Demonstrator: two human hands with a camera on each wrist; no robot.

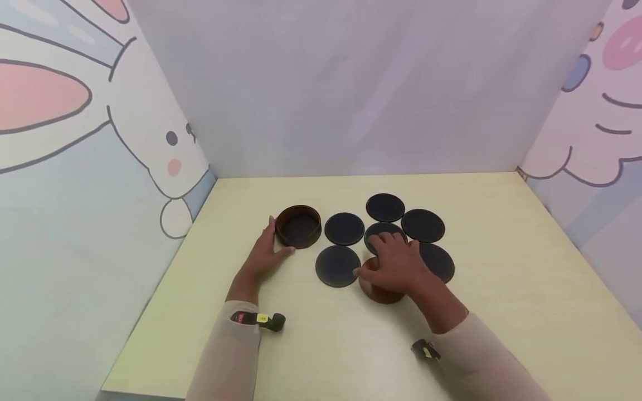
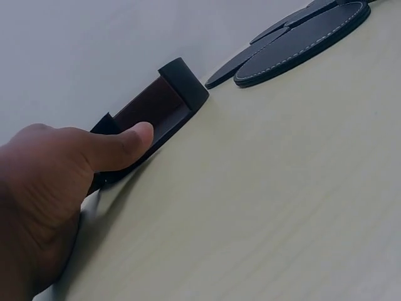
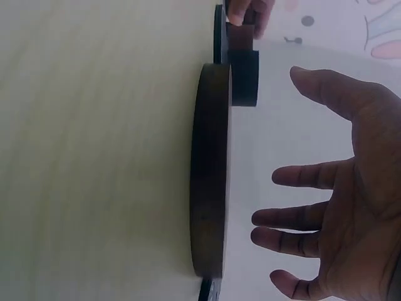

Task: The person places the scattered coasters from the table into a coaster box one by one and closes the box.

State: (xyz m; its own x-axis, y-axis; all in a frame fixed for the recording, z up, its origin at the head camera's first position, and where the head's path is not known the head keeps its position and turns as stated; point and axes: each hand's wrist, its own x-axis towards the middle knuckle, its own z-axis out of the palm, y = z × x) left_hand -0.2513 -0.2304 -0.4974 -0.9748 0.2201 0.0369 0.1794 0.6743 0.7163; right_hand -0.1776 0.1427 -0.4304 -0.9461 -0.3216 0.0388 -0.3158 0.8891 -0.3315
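Note:
At the left of the head view, my left hand holds a round dark coaster holder by its side, fingers at the far left and thumb at the front. The left wrist view shows the thumb lying across a gap in the wall of the holder. My right hand hovers over a round brown lid-like piece, hiding part of it. In the right wrist view the spread fingers of my right hand stand apart from that brown piece, which lies flat on the table.
Several round black coasters lie flat between and beyond the hands, among them one by the holder, one nearer me, one at the back and one at the right. The pale table meets a plain wall behind.

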